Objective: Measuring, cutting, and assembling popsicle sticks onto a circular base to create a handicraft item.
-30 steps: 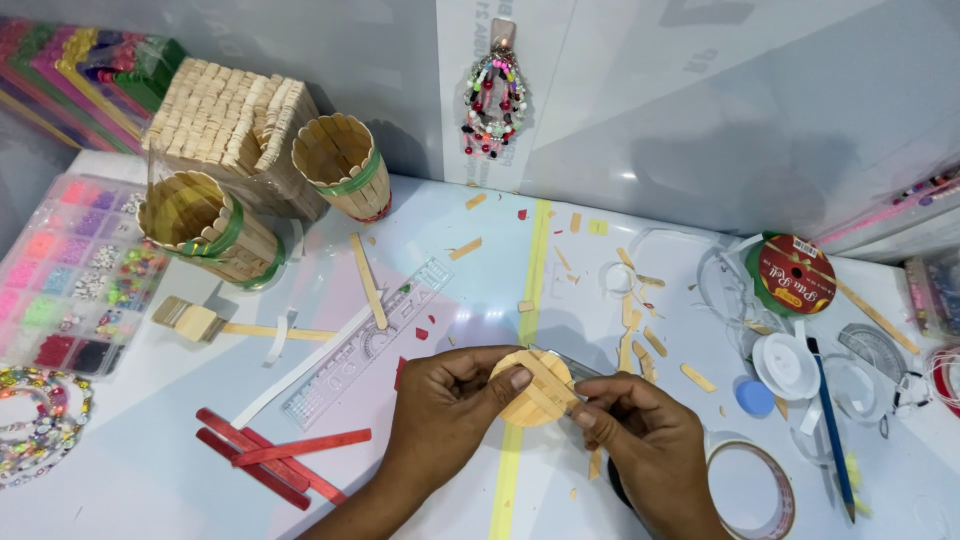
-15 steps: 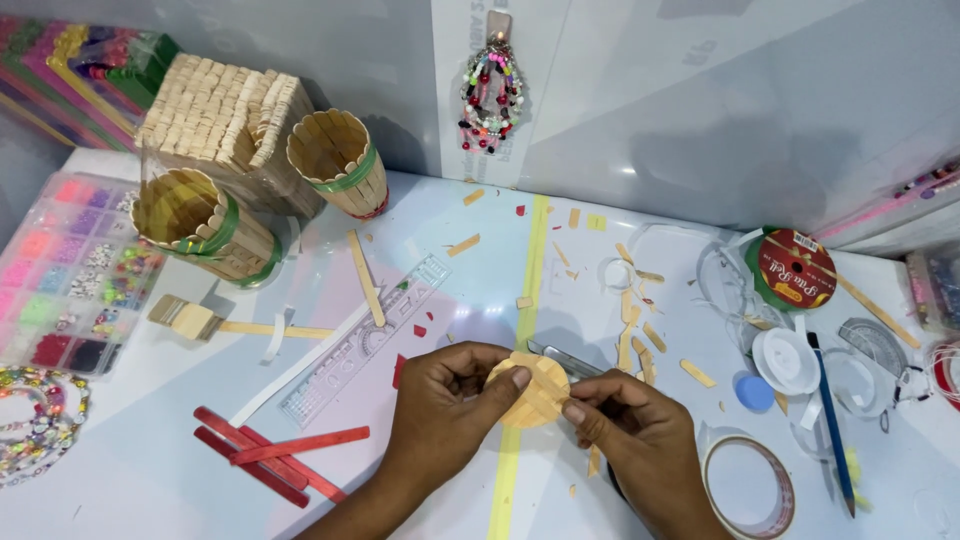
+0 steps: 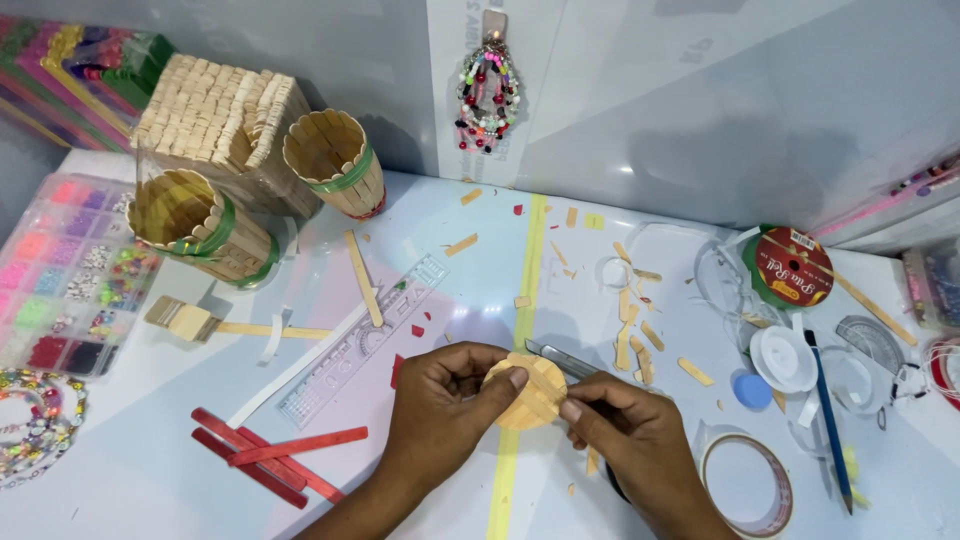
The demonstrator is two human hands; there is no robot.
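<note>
At the far left sits a clear bead organiser [image 3: 55,270] with bright compartments, and behind it two round cups made of wooden sticks [image 3: 205,225] beside a little stick-built house [image 3: 215,115]. In front of them lie red craft sticks [image 3: 265,455] and a transparent ruler [image 3: 365,340] set slantwise on the white table [image 3: 150,490].

At the middle, the left hand [image 3: 440,415] grips a small round disc of glued wooden sticks [image 3: 527,392], thumb on its face and fingers curled behind, clamped on its left edge. The disc is held just above the table, over the yellow tape line [image 3: 525,290]. The right hand [image 3: 630,440] meets it from the other side, its fingers closed on a metal tool [image 3: 560,360] — pliers or cutters, though too much is hidden to say which — whose tip lies at the disc's upper right edge.

Compared with a second ago, both hands have drawn slightly closer and lower in view, and the disc has been turned a little between the fingers — the tool now sits tighter against its rim, which suggests trimming around the edge goes on piece by piece.

To the right: wood offcuts [image 3: 630,335], a green ribbon spool [image 3: 790,268], a blue pencil [image 3: 828,415] and a roll of clear tape [image 3: 748,485].
</note>
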